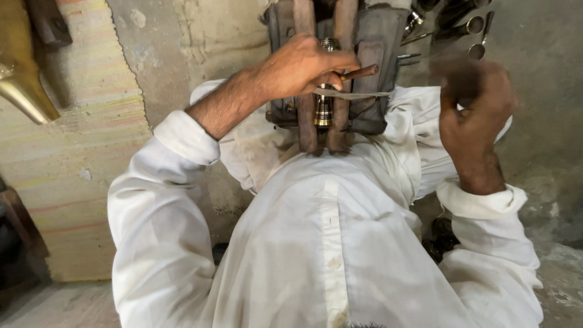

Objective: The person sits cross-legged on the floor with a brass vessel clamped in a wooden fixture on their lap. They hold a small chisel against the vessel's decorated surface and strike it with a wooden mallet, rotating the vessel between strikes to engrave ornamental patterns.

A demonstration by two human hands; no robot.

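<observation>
R hand [470, 115] motion-blurred, grip unclear; wooden clamp [322, 73] cut off top.

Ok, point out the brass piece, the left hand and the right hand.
brass piece [323, 110], head view, on its lower ribbed body.
left hand [303, 64], head view, on its back.
right hand [473, 112], head view, on its back.

A brass piece [324, 103] stands upright between 2 wooden bars [305, 121] of a clamp block [376, 54], which sits just beyond the person's shirt [328, 243]. The left hand [303, 64] lies over the bars, gripping a thin rod [361, 73] that points right, with a flat strip [355, 95] running right just below it. The right hand [470, 112] is raised to the right of the block, apart from it, below some metal tools [473, 27] lying at the top right.
</observation>
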